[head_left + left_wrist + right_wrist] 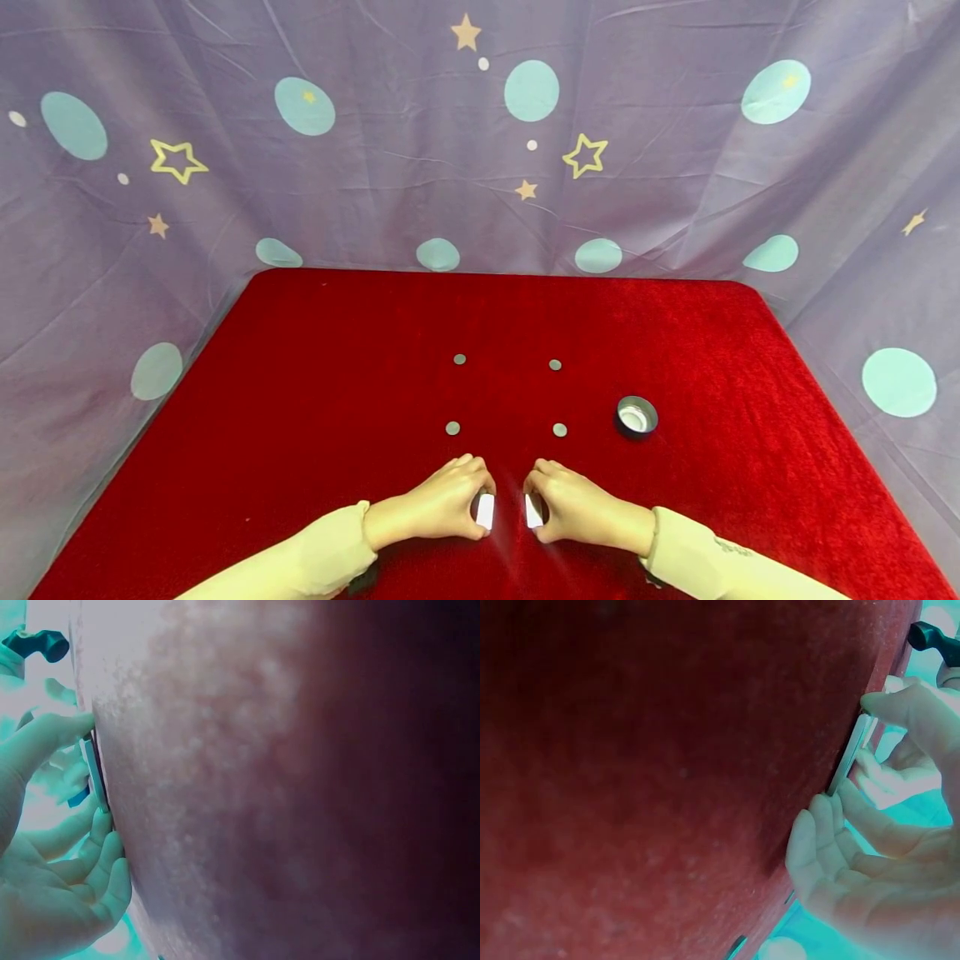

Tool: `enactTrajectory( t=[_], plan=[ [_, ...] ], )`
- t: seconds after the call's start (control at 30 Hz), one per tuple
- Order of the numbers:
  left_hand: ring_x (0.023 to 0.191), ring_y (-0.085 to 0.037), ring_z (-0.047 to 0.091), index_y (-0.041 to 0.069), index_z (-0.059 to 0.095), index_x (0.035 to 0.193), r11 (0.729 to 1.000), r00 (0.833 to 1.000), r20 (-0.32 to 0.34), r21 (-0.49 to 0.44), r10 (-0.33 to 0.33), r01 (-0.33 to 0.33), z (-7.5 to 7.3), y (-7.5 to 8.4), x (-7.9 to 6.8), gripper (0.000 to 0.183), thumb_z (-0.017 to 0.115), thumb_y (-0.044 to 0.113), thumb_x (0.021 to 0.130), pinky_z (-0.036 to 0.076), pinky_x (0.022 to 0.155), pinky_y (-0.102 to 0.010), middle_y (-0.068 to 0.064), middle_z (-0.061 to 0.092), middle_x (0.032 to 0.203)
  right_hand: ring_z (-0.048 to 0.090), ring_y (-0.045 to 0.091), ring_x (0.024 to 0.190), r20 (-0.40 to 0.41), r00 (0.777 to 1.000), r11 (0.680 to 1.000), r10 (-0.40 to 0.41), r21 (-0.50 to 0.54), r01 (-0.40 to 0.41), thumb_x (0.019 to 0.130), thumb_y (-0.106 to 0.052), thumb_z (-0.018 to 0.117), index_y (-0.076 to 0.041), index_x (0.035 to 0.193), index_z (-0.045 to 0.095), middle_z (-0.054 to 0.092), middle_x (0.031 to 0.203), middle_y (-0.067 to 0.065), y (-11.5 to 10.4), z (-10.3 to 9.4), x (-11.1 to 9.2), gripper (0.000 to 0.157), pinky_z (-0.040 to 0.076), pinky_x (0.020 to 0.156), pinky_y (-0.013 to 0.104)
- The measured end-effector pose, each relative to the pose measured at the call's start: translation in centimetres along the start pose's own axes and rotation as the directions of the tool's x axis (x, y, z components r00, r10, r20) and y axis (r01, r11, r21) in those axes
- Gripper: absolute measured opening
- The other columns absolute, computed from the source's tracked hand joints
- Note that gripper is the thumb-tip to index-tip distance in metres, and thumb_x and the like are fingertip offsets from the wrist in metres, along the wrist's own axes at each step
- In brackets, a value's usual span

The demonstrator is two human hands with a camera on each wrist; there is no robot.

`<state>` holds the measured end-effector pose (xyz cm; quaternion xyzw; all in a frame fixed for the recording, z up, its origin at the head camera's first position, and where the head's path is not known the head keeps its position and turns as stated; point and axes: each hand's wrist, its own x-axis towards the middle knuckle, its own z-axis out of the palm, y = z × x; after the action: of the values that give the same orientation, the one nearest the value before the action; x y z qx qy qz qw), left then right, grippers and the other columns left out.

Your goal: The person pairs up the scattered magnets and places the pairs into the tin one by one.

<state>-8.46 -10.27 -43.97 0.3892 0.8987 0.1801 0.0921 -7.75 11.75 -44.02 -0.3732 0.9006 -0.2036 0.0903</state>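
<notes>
Both hands were low centre of the head view, slightly apart. Left hand (442,504) pinched a flat white piece (485,512) between thumb and fingers; right hand (581,508) pinched a second white piece (533,510) the same way. Pieces faced each other across a narrow gap; contact with the red table (337,375) unclear. Four small grey discs (559,430) sat mid-frame, roughly in a square. Round dark-rimmed dish (636,418) sat right of centre, near the discs.
</notes>
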Motion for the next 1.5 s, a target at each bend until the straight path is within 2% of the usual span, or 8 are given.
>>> enactTrajectory(
  t=[0.23,0.53,0.77,0.97,1.23,1.5],
  plan=[
    [0.079,-0.005,0.043,0.010,0.062,0.088,1.000,1.000,0.003,0.004,-0.009,0.009,0.1,0.2,0.3,0.035,0.079,0.027,0.062,0.039,0.071,-0.018,0.007,0.052,0.083,0.043,0.005,0.073,-0.034,0.999,1.000,-0.017,-0.018,0.016,0.060,-0.019,0.078,-0.006,0.087,0.059,0.050,0.082,-0.004,-0.3,0.0,0.4,0.035,0.043,0.065,0.016],
    [0.077,-0.005,0.042,0.010,0.062,0.088,1.000,1.000,-0.005,0.024,-0.014,0.014,0.4,0.6,0.6,0.036,0.078,0.029,0.062,0.037,0.069,-0.017,0.007,0.051,0.081,0.044,0.004,0.073,-0.031,1.000,1.000,0.001,0.010,-0.001,0.062,-0.019,0.078,-0.004,0.089,0.061,0.051,0.083,-0.003,-0.7,0.0,0.7,0.035,0.043,0.064,0.017],
    [0.078,-0.005,0.042,0.009,0.062,0.089,0.999,0.999,0.000,-0.017,-0.045,0.045,0.5,1.2,1.0,0.037,0.079,0.027,0.062,0.038,0.070,-0.017,0.007,0.052,0.083,0.045,0.006,0.073,-0.045,0.999,1.000,0.025,0.021,-0.024,0.060,-0.018,0.078,-0.004,0.088,0.061,0.052,0.083,-0.002,-0.9,0.2,0.9,0.036,0.044,0.065,0.019],
    [0.077,-0.007,0.043,0.008,0.061,0.087,0.998,0.998,-0.012,-0.009,-0.059,0.059,0.5,1.6,1.3,0.039,0.081,0.027,0.060,0.039,0.069,-0.017,0.005,0.051,0.082,0.046,0.006,0.073,-0.059,0.998,0.999,0.017,0.050,-0.014,0.062,-0.017,0.077,-0.004,0.087,0.062,0.054,0.082,-0.002,-1.0,0.2,1.0,0.032,0.044,0.066,0.019],
    [0.077,-0.007,0.043,0.008,0.059,0.086,0.996,0.997,0.004,-0.042,-0.080,0.080,0.5,1.9,1.3,0.040,0.083,0.025,0.060,0.039,0.069,-0.017,0.004,0.051,0.082,0.051,0.004,0.073,0.012,0.999,0.975,0.029,0.221,-0.031,0.071,-0.010,0.073,-0.002,0.095,0.065,0.057,0.086,-0.002,0.1,-1.2,0.3,0.026,0.045,0.066,0.017],
    [0.076,-0.004,0.043,0.009,0.055,0.087,0.987,0.996,0.032,-0.132,-0.085,0.089,0.3,1.9,1.4,0.038,0.083,0.021,0.062,0.039,0.068,-0.016,0.006,0.053,0.080,0.056,0.010,0.078,-0.036,0.997,0.959,0.062,0.278,-0.050,0.079,-0.012,0.069,0.000,0.101,0.063,0.061,0.092,0.003,1.8,-3.8,-1.4,0.026,0.048,0.068,0.023]
  ],
)
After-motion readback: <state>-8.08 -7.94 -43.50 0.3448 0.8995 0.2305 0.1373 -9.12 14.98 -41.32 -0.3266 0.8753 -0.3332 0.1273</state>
